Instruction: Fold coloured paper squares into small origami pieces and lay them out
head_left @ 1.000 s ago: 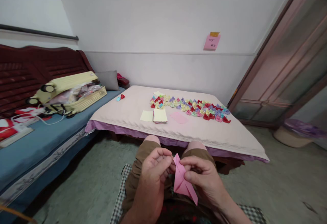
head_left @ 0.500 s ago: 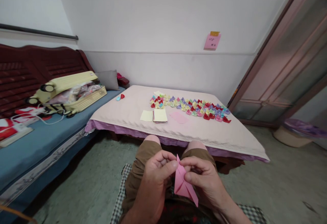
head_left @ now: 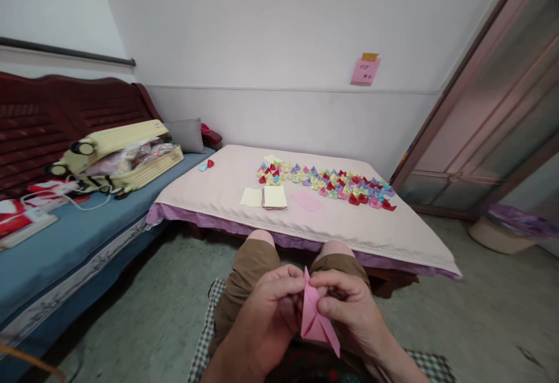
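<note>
A partly folded piece of pink paper (head_left: 315,320) is held up over my lap, with a narrow point at its top and creased flaps lower down. My left hand (head_left: 276,307) pinches its upper left edge between thumb and fingers. From the other side, my right hand (head_left: 349,301) grips it with thumb and forefinger near the upper right edge. On the bed in front lie a stack of square paper (head_left: 275,197) with a pale yellow sheet on top, a loose yellow sheet (head_left: 251,197) and a flat pink sheet (head_left: 306,200).
Many small folded paper pieces (head_left: 336,184) in several colours lie across the cream bed cover (head_left: 209,194). Two more sit at its left. On the blue sofa (head_left: 87,231) rests an open yellow suitcase (head_left: 131,156). A lined bin (head_left: 502,229) stands at right.
My left thumb and fingers have shifted slightly on the paper's upper edge, the thumb now lying straighter. The paper stays in both hands, and the view has moved a little.
</note>
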